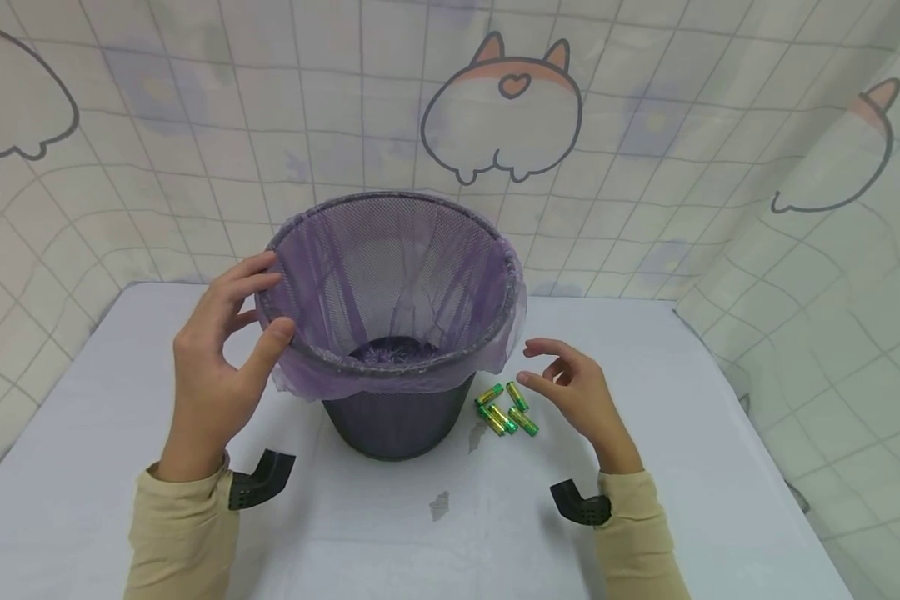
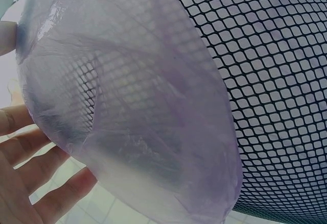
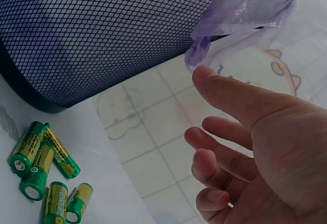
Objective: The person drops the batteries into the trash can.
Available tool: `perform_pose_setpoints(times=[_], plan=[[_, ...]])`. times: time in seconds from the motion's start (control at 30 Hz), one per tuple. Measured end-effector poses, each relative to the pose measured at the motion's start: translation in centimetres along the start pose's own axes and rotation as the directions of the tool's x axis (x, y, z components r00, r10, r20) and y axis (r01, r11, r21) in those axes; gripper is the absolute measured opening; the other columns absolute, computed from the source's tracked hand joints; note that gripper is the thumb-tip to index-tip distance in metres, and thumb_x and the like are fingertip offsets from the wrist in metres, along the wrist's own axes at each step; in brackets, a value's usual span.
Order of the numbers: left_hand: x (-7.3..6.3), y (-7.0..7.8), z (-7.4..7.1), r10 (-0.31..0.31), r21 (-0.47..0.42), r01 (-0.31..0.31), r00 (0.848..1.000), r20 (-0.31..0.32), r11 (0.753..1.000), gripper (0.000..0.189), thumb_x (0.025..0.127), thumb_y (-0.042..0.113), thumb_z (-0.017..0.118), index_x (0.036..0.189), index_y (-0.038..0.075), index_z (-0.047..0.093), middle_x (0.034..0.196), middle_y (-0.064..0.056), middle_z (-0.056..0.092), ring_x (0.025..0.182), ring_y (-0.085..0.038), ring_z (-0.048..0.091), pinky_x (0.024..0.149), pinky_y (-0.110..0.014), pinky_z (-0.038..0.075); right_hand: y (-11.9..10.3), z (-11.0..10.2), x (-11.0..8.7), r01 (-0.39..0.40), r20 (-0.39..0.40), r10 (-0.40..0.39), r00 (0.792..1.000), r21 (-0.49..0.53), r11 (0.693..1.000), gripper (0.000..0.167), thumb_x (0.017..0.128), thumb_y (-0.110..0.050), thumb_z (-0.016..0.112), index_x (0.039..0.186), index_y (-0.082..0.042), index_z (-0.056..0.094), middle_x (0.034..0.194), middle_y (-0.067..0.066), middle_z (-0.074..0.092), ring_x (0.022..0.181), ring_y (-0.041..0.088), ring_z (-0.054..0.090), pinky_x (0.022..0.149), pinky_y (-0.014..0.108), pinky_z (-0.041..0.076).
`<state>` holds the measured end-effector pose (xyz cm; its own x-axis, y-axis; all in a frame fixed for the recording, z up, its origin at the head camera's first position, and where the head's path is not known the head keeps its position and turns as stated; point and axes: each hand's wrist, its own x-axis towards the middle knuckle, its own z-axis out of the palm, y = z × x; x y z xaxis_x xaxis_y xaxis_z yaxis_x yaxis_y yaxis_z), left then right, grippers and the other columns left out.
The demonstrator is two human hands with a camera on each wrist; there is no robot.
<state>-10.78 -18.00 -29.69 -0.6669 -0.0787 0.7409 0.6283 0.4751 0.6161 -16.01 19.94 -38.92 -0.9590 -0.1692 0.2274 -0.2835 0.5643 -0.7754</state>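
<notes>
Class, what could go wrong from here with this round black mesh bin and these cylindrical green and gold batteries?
The purple plastic liner, folded over the bin, might slip if the left hand tugs it. The batteries, loose on the white surface, could roll if the right hand knocks them.

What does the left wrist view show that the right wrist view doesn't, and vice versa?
Only the left wrist view: the left hand, fingers spread at the edge of the purple liner.
Only the right wrist view: the right hand, holding nothing, and five green-and-gold batteries.
Both: the mesh bin, part of its liner and the grid-patterned backdrop.
</notes>
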Motion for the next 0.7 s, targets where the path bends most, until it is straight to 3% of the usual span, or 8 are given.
perform_pose_setpoints(times=[0.7], plan=[[-0.1, 0.1, 0.0, -0.002, -0.001, 0.002, 1.000, 0.000, 1.000, 0.038, 0.089, 0.016, 0.067, 0.124, 0.003, 0.063, 0.138, -0.005, 0.057, 0.127, -0.018, 0.053, 0.092, -0.012, 0.047, 1.7, 2.0, 0.4, -0.018, 0.077, 0.017, 0.997, 0.015, 1.000, 0.043, 0.084, -0.025, 0.075, 0.124, -0.015, 0.063, 0.116, 0.012, 0.067, 0.072, 0.012, 0.051, 0.057, 0.020, 0.042]])
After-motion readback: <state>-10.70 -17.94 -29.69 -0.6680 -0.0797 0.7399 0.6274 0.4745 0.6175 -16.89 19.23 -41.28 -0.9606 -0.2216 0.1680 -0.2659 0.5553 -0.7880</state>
